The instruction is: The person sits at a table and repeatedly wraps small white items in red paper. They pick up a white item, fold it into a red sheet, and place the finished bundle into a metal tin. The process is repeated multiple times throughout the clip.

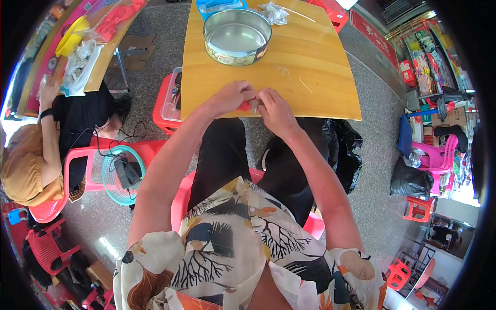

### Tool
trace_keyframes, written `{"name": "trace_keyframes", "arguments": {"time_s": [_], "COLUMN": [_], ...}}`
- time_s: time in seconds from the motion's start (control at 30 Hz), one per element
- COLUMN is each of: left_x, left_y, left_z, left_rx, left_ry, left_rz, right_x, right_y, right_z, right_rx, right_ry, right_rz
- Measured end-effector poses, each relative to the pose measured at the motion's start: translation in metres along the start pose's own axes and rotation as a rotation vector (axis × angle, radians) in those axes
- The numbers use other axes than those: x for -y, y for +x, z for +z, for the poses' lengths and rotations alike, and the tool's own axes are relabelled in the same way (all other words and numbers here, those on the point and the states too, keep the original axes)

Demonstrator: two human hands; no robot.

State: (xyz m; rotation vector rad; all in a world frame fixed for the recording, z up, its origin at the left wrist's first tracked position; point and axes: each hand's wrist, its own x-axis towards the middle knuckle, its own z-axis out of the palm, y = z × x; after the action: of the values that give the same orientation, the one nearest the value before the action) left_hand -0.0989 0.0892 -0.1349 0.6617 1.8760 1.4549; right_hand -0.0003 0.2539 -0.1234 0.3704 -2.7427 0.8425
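My left hand and my right hand meet over the near edge of the wooden table, fingers closed in a pinch. Between them is a small red and whitish piece, soft-looking and mostly covered by the fingers. Its kind is too small to tell. Beyond my hands stands a round metal tin without a lid, its inside bare metal and its outer wall printed. A thin pale stick lies on the table to the right of my hands, near some tiny whitish bits.
A blue basket, crumpled clear plastic and another thin stick lie at the table's far end. Left of the table, a red stool bears a clear box. Another person sits at a side table. A black bag hangs at right.
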Motion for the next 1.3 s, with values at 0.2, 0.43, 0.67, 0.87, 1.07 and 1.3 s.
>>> {"name": "trace_keyframes", "arguments": {"time_s": [0.2,0.43,0.67,0.87,1.07,1.3], "left_x": [-0.028,0.014,0.028,0.021,0.023,0.027], "left_y": [-0.015,-0.042,-0.023,-0.025,-0.018,-0.013], "left_z": [-0.020,0.029,0.036,0.041,0.044,0.048], "left_rx": [-0.336,-0.357,-0.432,-0.477,-0.471,-0.460], "left_ry": [0.091,0.067,-0.243,-0.257,-0.215,-0.332], "left_rz": [0.215,0.047,0.005,0.019,0.017,0.225], "right_x": [-0.017,-0.014,-0.008,-0.005,-0.003,-0.003], "right_y": [0.007,0.011,0.006,0.003,0.004,0.000], "right_z": [0.004,0.011,0.010,0.013,0.016,0.022], "right_rx": [-0.078,-0.134,-0.157,-0.132,-0.194,-0.259], "right_ry": [0.167,0.330,0.263,0.284,0.385,0.143], "right_rz": [0.139,0.204,0.079,0.114,0.123,-0.069]}}
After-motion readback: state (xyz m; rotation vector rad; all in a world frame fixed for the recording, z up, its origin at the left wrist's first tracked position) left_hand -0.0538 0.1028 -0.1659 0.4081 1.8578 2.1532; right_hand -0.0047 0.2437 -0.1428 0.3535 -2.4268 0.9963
